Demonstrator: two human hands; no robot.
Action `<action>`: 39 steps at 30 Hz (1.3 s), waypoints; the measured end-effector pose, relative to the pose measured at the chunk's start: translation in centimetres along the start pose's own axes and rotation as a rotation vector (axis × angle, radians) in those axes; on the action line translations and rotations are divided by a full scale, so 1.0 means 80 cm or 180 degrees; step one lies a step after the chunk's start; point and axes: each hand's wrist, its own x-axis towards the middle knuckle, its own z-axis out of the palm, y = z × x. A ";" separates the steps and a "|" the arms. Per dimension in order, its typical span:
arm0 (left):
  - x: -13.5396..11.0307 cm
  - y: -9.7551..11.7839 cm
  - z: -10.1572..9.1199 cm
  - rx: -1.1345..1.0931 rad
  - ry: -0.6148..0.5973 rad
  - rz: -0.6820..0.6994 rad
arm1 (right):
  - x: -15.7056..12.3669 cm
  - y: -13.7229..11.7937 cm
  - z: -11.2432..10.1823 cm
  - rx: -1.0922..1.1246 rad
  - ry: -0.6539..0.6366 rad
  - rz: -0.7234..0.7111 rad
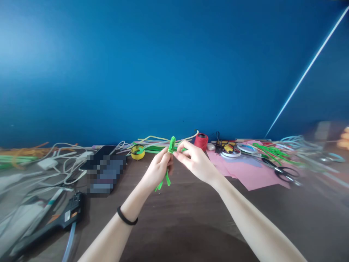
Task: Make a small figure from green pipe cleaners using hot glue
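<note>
Above the middle of the table, my left hand (159,168) is closed around a bent green pipe cleaner (172,144). Its rounded loop stands up above the thumb, and loose green ends hang below the fist. From the right, my right hand (195,160) reaches in with thumb and index finger pinched at the side of the loop, on a thin green strand at its base. The fingertips partly hide that strand. A black band (127,217) circles my left wrist.
Along the blue wall lie yellow tape (137,152), a red spool (201,141) and several pipe cleaners. Pink paper (252,177) and black-handled scissors (285,173) lie right. Phones (109,174), white cables (65,163) and a glue gun (69,214) are left.
</note>
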 end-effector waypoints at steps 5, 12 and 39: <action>-0.001 -0.001 0.002 0.0005 0.0001 -0.0018 | 0.000 0.001 0.001 0.0371 -0.0151 -0.0007; 0.002 -0.009 -0.004 0.0101 -0.0229 0.0018 | 0.000 0.006 0.003 0.0662 -0.0243 -0.0006; -0.001 -0.004 0.002 -0.0100 -0.0203 -0.0255 | 0.003 0.011 -0.005 0.0626 -0.0561 0.0041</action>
